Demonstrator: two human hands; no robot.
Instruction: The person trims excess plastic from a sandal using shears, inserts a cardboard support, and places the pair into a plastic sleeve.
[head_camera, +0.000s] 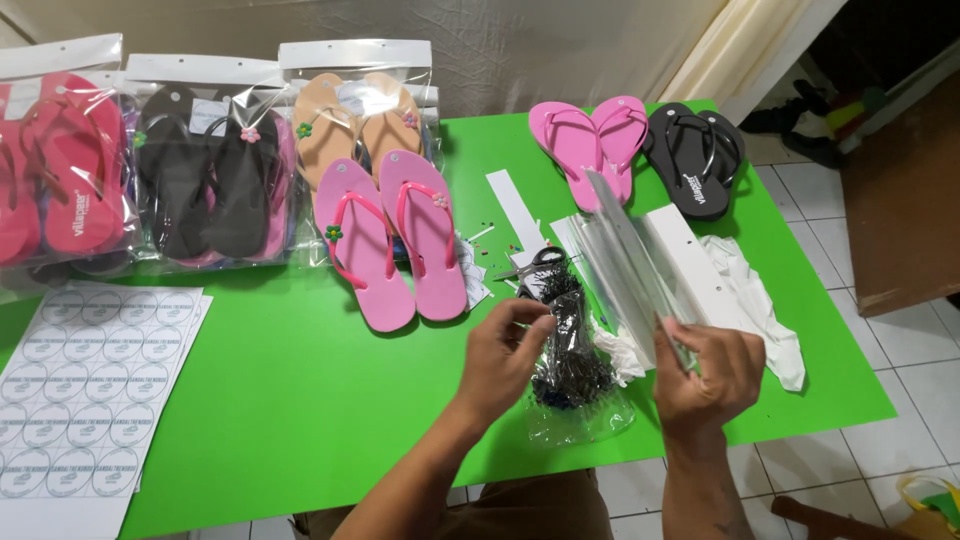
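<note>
My left hand (505, 355) has its fingertips pinched at the top of a clear bag of small black fasteners (572, 372) on the green table (300, 390). My right hand (708, 370) grips the near end of a stack of clear plastic bags with white header cards (640, 265), lifted at an angle above the table. A loose pair of pink flip-flops (395, 245) with flower charms lies just left of my left hand.
Bagged flip-flop pairs in red (60, 160), black (210, 175) and tan (355, 115) line the back left. Pink (590, 140) and black (695, 160) loose pairs lie at the back right. A round-sticker sheet (85, 385) is at the left, scissors (540, 262) at centre, white plastic (760, 300) at the right.
</note>
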